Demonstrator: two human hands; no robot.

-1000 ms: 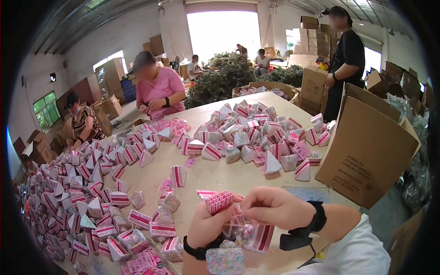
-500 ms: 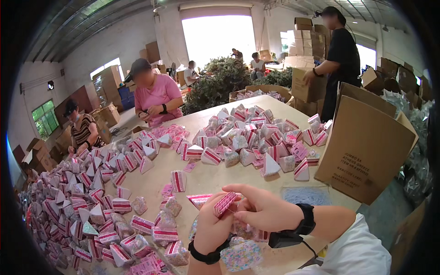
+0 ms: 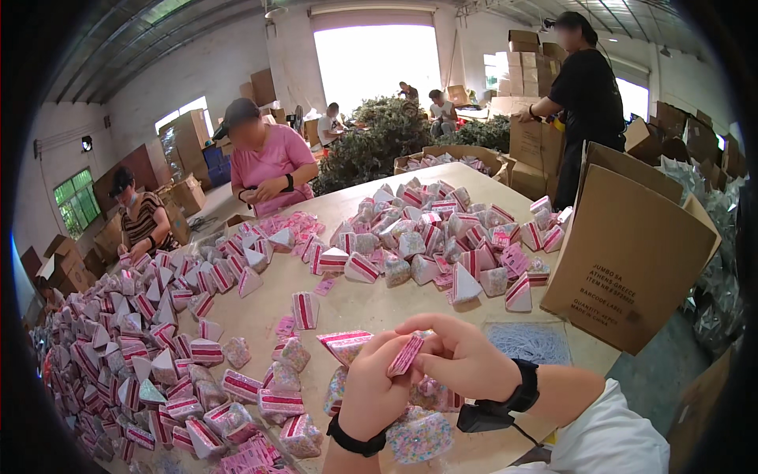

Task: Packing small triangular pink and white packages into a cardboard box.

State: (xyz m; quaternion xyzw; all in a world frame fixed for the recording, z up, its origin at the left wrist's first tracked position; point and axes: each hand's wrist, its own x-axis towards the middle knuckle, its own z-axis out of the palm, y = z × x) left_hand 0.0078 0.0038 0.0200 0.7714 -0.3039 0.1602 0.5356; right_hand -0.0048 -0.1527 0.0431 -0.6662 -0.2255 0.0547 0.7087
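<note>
Two hands meet above the near edge of the bench [image 3: 375, 304]: my left hand [image 3: 373, 389] pinches a small pink stack [image 3: 405, 356], apparently tags; my right hand [image 3: 467, 357] curls beside it, its grip hidden. I'd keep the stack square and steady while fingering its edge.

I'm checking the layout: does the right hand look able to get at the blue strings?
Probably yes: the blue strings lie beside the right hand, seemingly uncovered, though that hand is busy at the pink tags.
</note>
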